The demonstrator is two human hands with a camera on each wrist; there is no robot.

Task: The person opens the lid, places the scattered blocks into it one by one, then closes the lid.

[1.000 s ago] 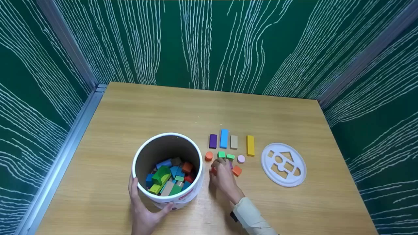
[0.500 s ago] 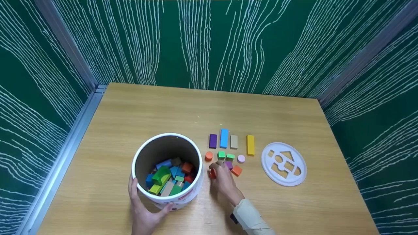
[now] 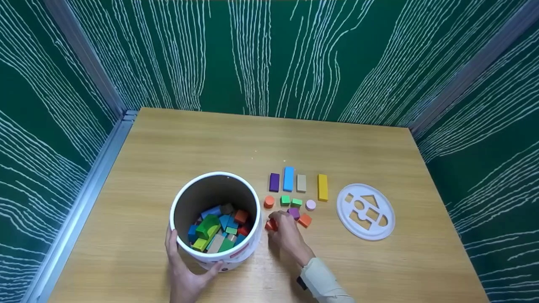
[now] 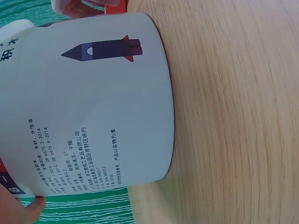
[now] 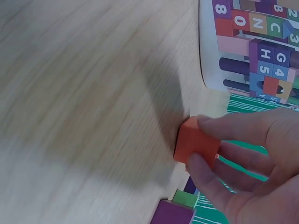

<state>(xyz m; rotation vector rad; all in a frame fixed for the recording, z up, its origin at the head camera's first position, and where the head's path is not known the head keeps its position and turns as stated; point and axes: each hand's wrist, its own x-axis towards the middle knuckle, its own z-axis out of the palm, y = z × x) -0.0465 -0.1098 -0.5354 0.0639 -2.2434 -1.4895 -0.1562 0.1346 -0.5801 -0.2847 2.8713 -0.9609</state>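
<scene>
A white round bucket (image 3: 210, 191) of coloured wooden blocks stands left of centre in the head view. My left hand (image 3: 185, 269) grips its near side, thumb and fingers spread around the wall under the rim. In the left wrist view the bucket's printed side (image 4: 93, 93) fills much of the picture. My right hand (image 3: 289, 237) pinches an orange-red block (image 5: 194, 140) between thumb and fingers, low at the tabletop just right of the bucket. Close beyond that hand lie a purple block (image 3: 293, 213) and an orange block (image 3: 305, 220).
Farther back on the wooden table (image 3: 202, 139) lie a dark purple block (image 3: 274, 182), a blue block (image 3: 288, 179), a beige block (image 3: 301, 183) and a yellow block (image 3: 322, 187). Small green blocks and round pieces sit nearer. A white lid with cut-out shapes (image 3: 343, 210) rests at the right.
My right hand has shifted slightly toward me and left with the orange-red block, uncovering more of the purple block. The left hand stays on the bucket.
</scene>
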